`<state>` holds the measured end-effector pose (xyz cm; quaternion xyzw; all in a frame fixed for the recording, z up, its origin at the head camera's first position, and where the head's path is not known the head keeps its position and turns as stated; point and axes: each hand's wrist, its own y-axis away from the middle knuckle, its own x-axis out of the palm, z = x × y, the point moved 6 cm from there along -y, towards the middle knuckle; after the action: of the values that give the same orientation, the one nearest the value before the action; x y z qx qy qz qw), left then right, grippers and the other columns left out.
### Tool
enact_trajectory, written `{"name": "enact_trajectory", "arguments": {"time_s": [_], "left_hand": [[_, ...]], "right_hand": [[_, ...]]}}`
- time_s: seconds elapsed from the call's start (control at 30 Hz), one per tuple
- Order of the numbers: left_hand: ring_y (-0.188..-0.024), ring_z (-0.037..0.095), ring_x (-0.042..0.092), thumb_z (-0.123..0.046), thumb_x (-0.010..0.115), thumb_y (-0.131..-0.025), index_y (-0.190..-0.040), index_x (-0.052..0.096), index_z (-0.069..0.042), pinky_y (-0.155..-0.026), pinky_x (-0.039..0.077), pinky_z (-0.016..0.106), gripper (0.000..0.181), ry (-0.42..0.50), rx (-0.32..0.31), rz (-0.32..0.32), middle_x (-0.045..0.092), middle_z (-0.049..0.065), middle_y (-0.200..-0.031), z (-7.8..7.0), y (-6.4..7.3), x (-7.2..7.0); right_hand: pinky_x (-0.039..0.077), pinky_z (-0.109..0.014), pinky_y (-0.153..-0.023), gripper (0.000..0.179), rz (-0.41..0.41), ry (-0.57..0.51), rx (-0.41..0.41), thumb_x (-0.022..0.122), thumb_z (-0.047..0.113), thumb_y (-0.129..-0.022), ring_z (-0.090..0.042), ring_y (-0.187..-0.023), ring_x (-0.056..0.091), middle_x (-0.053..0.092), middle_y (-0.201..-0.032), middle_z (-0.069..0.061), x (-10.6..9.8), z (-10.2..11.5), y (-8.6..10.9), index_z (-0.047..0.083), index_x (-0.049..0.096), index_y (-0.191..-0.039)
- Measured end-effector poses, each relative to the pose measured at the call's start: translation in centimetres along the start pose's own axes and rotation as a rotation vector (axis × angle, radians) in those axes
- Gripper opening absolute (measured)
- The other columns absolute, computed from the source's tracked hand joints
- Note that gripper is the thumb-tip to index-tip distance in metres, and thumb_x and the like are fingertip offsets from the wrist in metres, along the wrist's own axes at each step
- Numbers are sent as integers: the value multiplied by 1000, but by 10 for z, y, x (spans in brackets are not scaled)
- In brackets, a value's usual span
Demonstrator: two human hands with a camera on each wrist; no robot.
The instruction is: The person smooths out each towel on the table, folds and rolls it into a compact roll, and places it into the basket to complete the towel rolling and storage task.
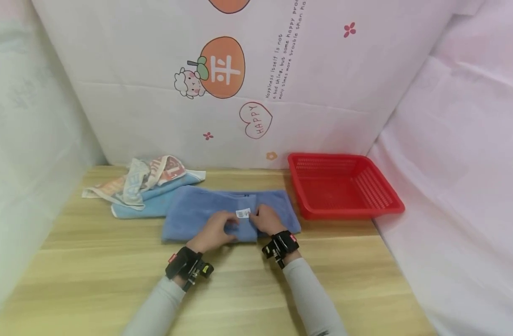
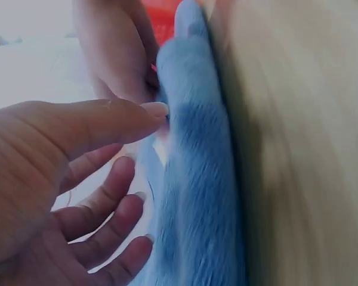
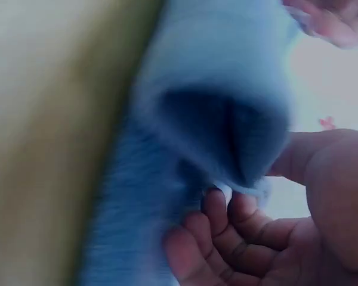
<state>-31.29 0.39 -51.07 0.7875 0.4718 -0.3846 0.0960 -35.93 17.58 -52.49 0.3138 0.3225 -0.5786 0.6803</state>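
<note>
A blue towel (image 1: 197, 212) lies folded on the table, one folded part lapping over its right portion. A white label (image 1: 242, 213) shows on that part, close to its edge. My right hand (image 1: 268, 220) pinches the folded edge beside the label; the right wrist view shows its fingers (image 3: 212, 208) under the hollow end of the fold (image 3: 215, 53). My left hand (image 1: 214, 231) rests at the towel's near side, left of the label. In the left wrist view its fingers are spread and loosely bent, with the thumb (image 2: 125, 116) against the towel (image 2: 197, 167).
Behind and left of the towel lies a light blue cloth (image 1: 155, 200), with a crumpled printed cloth (image 1: 135, 182) on top. A red plastic basket (image 1: 344, 212) stands at the back right. White printed sheeting (image 1: 323, 70) walls the table at the back and sides.
</note>
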Motion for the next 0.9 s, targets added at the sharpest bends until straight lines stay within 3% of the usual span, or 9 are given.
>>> {"name": "enact_trajectory", "arguments": {"time_s": [0.1, 0.27, 0.4, 0.53, 0.63, 0.8, 0.9], "left_hand": [[-110, 28, 61, -12, 85, -80, -113, 70, -7, -101, 48, 48, 36, -23, -20, -38, 68, 6, -112, 2, 3, -8], [-119, 33, 55, -13, 88, -78, -113, 70, -10, -107, 42, 52, 40, -74, -25, -77, 65, 8, -118, 3, 9, -15], [-124, 37, 51, -11, 90, -74, -117, 69, -10, -110, 38, 57, 48, -132, -5, -97, 62, 12, -124, 6, 14, -16], [-128, 42, 47, -9, 92, -69, -120, 68, -11, -112, 29, 67, 56, -181, -11, -125, 59, 16, -128, 18, 24, -18], [-128, 43, 45, -5, 91, -66, -123, 68, -12, -112, 26, 70, 62, -216, -39, -154, 57, 17, -129, 28, 36, -23], [-124, 40, 48, 5, 83, -64, -124, 67, -6, -108, 37, 62, 63, -190, -70, -233, 54, 17, -128, 41, 53, -32], [-122, 41, 49, 10, 79, -64, -122, 67, -3, -105, 43, 59, 61, -152, -67, -261, 53, 18, -128, 45, 58, -35]], "right_hand": [[34, -26, -52, 32, -83, -66, -41, 60, 20, -100, -14, -57, 42, 38, -66, 0, -19, 5, -1, 10, 43, -74], [36, -31, -55, 18, -321, -53, -151, 60, 15, -99, -21, -60, 46, 45, -69, -6, -72, 20, 7, 1, 54, -92], [40, -37, -59, 17, -430, -35, -150, 57, 10, -101, -29, -68, 53, 55, -79, -15, -97, 13, 15, -3, 53, -110], [42, -36, -62, 18, -412, -54, -105, 51, 7, -104, -28, -71, 55, 58, -88, -19, -96, -8, 17, -5, 49, -117], [40, -33, -60, 20, -374, -80, -95, 46, 6, -105, -25, -65, 51, 55, -83, -17, -87, -22, 16, -7, 47, -120], [40, -40, -62, 21, -427, -97, -89, 41, 4, -106, -29, -65, 50, 52, -78, -17, -82, -34, 13, -7, 46, -123], [48, -48, -76, 26, -434, -67, -58, 41, 2, -105, -38, -84, 59, 59, -95, -25, -76, -39, 10, -8, 47, -127]]}}
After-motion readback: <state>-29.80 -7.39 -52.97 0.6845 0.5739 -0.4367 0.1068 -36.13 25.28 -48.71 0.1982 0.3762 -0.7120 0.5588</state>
